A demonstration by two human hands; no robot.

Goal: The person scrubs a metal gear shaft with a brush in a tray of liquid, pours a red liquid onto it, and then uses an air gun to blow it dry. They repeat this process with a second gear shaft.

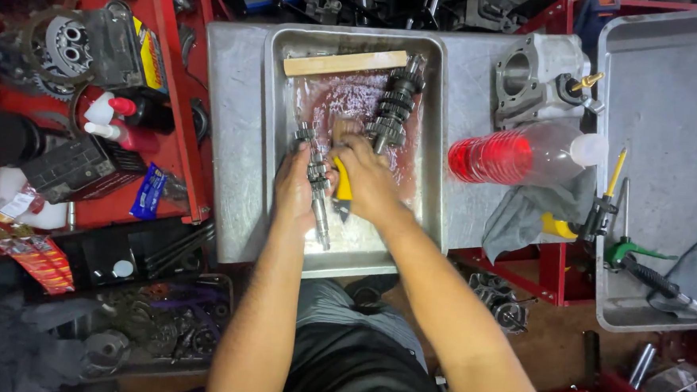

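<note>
left hand (300, 187): wrapping closed around a gear shaft (317, 188), pinning it in the tray (435, 145)
right hand (369, 181): gripping yellow-handled pliers (342, 189) just beside that shaft
tip: probably worth keeping the shaft flat and steady, working the plier tips square, not twisting
nearby: second gear shaft (397, 103) and wood strip (344, 63) sitting further up the tray
surface: oily steel tray on a metal bench
room: crowding in with red shelves, parts, a clear bottle (525, 154)
</note>
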